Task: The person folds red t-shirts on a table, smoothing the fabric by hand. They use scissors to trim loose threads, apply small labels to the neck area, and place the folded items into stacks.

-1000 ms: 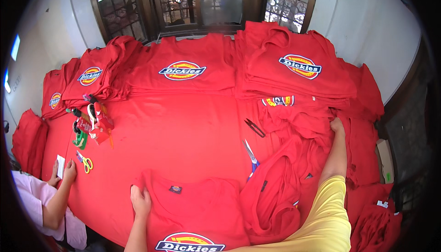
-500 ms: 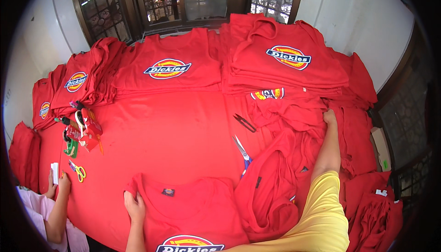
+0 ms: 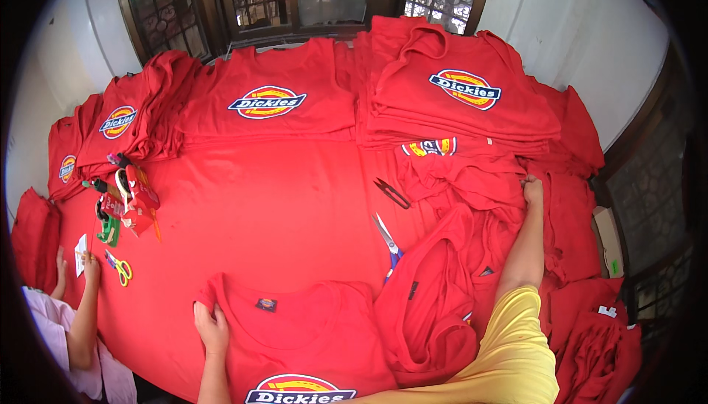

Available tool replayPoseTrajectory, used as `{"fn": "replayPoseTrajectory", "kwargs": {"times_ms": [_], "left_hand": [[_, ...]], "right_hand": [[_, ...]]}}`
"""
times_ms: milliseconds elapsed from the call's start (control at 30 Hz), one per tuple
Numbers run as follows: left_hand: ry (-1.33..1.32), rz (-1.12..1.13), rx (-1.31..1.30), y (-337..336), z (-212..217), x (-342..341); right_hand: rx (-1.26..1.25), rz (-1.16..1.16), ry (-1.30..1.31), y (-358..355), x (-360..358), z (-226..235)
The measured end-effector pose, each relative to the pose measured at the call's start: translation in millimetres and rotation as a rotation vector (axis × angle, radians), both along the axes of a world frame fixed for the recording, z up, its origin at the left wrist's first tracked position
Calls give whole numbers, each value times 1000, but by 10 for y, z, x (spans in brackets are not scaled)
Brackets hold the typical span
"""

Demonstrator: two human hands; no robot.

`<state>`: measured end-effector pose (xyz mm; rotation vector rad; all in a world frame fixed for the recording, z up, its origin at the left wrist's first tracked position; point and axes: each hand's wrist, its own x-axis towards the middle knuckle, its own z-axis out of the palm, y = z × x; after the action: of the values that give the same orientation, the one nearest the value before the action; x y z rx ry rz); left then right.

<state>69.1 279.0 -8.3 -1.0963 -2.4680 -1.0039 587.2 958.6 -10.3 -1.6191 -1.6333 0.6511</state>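
A red sleeveless shirt [image 3: 310, 341] with a printed logo on its chest lies spread in front of me, neck opening toward the far side. My left hand [image 3: 212, 328] is closed on the left shoulder edge of this shirt. Stretched out to the right, my right hand [image 3: 532, 190] grips the edge of a crumpled red shirt [image 3: 472, 183] in a loose heap. Another rumpled red shirt [image 3: 428, 301] lies between my arms, its collar label showing. Black thread snips [image 3: 392, 193] and blue-handled scissors [image 3: 388, 240] rest left of the heap.
Folded red shirts [image 3: 457, 120] are stacked along the far edge of the red-covered table [image 3: 258, 205]. At left stand a pen holder [image 3: 136, 197], a green tape dispenser [image 3: 108, 229] and yellow scissors [image 3: 120, 268]. A person's hand [image 3: 90, 267] is beside a white paper [image 3: 80, 255]. A cardboard box [image 3: 609, 240] stands right.
My hands keep their holds with hardly any movement. The other person's white paper has tilted and shifted, and that person's hand has moved with it. The whole view has shifted slightly.
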Motion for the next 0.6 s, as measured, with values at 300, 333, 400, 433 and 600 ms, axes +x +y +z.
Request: {"fn": "replayPoseTrajectory", "kwargs": {"times_ms": [300, 333, 400, 433, 600], "left_hand": [[-40, 18, 25, 19, 54, 38], [-52, 16, 37, 12, 68, 46], [-47, 18, 32, 32, 79, 41], [-45, 17, 27, 39, 74, 42], [-55, -4, 40, 50, 24, 5]], "right_hand": [[72, -301, -247, -210, -87, 110], [67, -377, -228, -343, -189, 193], [86, -470, -206, -439, -153, 275], [103, -478, -201, -450, -94, 288], [94, -454, -284, -424, 88, 221]]}}
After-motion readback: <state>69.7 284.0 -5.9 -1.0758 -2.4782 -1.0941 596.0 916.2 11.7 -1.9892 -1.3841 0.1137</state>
